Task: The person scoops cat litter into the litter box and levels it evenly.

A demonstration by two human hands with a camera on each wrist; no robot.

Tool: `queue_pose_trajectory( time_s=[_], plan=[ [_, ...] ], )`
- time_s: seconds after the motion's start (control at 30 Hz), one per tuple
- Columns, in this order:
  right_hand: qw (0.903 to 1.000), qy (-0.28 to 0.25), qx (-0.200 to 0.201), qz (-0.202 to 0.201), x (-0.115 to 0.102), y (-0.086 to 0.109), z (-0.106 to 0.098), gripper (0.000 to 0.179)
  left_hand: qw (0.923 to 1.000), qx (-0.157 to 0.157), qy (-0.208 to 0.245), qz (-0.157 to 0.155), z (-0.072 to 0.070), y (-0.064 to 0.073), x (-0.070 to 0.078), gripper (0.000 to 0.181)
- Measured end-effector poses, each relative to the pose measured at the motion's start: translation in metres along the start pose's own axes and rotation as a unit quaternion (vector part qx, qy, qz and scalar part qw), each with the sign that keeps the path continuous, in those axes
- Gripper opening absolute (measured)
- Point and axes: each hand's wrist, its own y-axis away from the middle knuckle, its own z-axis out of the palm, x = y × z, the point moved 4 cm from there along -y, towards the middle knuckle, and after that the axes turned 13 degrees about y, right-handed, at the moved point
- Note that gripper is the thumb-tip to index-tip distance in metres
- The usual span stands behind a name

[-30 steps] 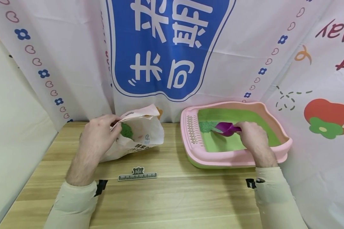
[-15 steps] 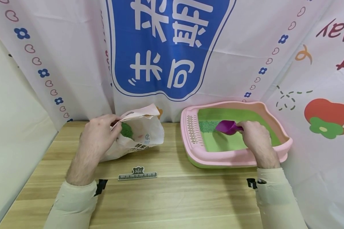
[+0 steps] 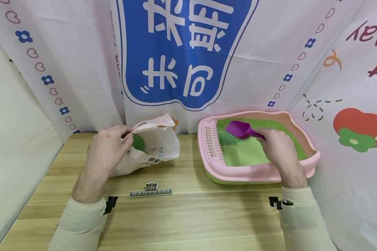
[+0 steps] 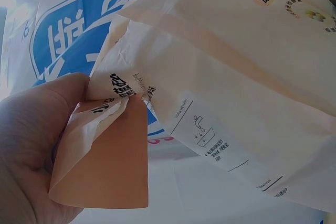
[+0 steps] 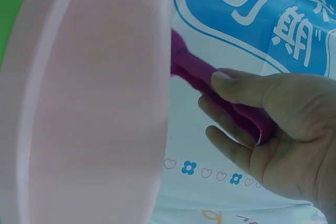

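My left hand pinches the edge of a white paper bag lying mouth to the right, with green cat litter showing inside. In the left wrist view the bag bears printed labels, and its folded rim is between my thumb and fingers. My right hand holds a purple litter scoop by its handle, over the pink-rimmed green litter box. Green granules lie at the box's left end, beneath the scoop. The handle shows in my fingers in the right wrist view; the box wall hides the scoop's bowl.
A black-and-white bag clip with a piano-key pattern lies on the wooden table, in front of the bag. Printed white cloth hangs close behind the bag and litter box. The box's grated ledge faces the bag.
The scoop has risen from the litter and tipped, then swung left and away from me over the granules. The granule patch looks darker and wider. My left hand and the bag have stayed still.
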Motion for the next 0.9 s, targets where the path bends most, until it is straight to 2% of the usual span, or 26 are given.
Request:
queue_pose_trajectory(
  time_s=[0.37,0.63,0.9],
  plan=[
    [0.9973,-0.048,0.039,-0.041,-0.012,-0.002,-0.007,0.029,1.0000,-0.004,-0.002,-0.004,0.000,0.000,0.000,0.024],
    [0.9881,-0.110,0.054,-0.093,-0.023,-0.005,-0.002,0.032,1.0000,-0.007,-0.004,-0.005,0.001,0.000,-0.001,0.025],
    [0.9818,-0.145,0.024,-0.120,-0.035,-0.004,0.004,0.036,1.0000,-0.009,-0.003,-0.002,0.001,0.000,-0.001,0.025]
  ],
)
